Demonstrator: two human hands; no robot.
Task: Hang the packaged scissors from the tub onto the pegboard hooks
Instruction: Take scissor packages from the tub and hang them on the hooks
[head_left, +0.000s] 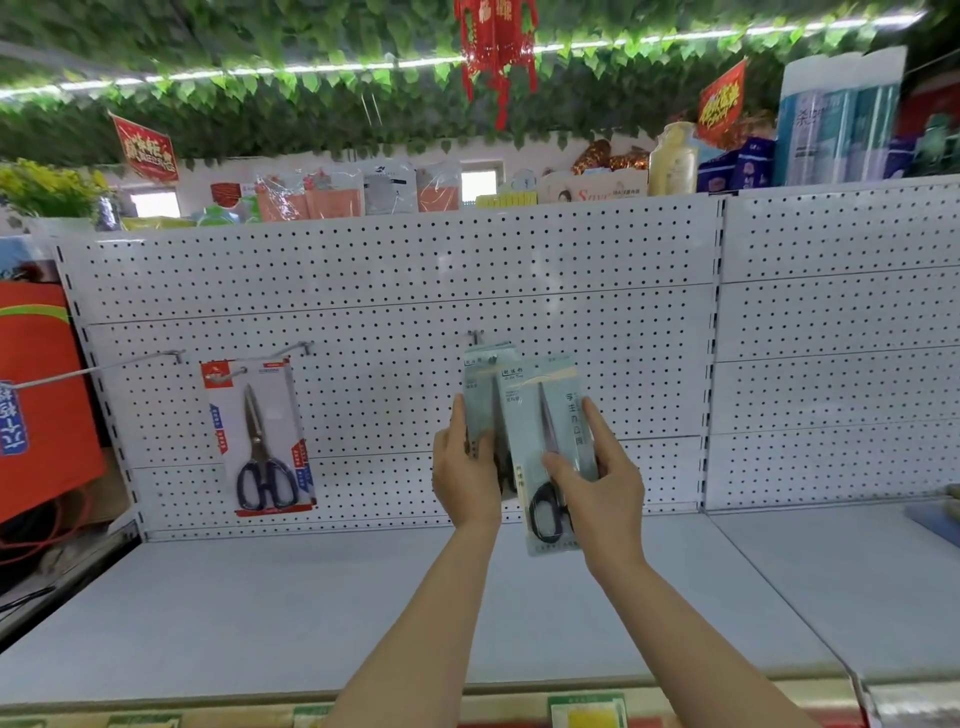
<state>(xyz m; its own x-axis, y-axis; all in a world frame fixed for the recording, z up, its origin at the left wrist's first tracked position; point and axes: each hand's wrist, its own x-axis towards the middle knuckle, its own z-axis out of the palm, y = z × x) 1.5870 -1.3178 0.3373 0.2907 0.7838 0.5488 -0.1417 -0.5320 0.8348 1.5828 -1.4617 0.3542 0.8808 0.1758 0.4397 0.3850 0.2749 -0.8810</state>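
At far left an orange-red panel (36, 395) with a blue label stood against the end of the shelving unit, orange cable looped low beside it. A long bare wire hook (98, 368) reached out from the white pegboard (395, 270) toward the camera's left. Just right of it, a second hook (270, 358) carried a red-and-white carded pair of scissors (260, 441), dark blue handles down, blades up, hanging flat and slightly tilted against the board. Farther right, near mid-board, a short hook (475, 336) sat directly above the top edge of two pale blue-green scissor packs. The rear pack (480, 395) was gripped along its left edge by the left hand (465, 470), thumb in front and fingers wrapped behind; whether its top hole had caught the hook could not be told. The front pack (545, 431) overlapped the rear one on the right, black handles showing at the bottom, and was pinched by the right hand (597, 483), thumb across the face, fingers up the right edge. Both forearms rose from the lower frame over the bare white shelf (260, 613). Right of the hands the pegboard ran on into a second panel (841, 338) past a slotted upright. Above, the top ledge held packaged goods, a pale yellow bottle (672, 158) and a tall blue-and-white pack (839, 119), under hanging green leaves and red decorations. The tub was not seen.
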